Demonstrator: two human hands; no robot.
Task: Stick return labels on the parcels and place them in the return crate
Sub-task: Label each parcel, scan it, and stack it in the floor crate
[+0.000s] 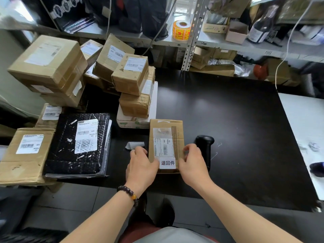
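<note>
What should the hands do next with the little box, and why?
Probably lift the small parcel off the black table. The white return label already sits on its near end, and the left hand and right hand hold its two sides, so it looks ready to carry. Where it should go does not show in this view.

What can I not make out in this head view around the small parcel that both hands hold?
- The return crate: nowhere in the head view.
- Small print on the shipping label of the parcel: too small to read.
- The parcel's near left corner: covered by the left hand.
- The scanner: its near part is hidden behind the right hand.
- The bottle on the top-right shelf: its label is blurred.
</note>
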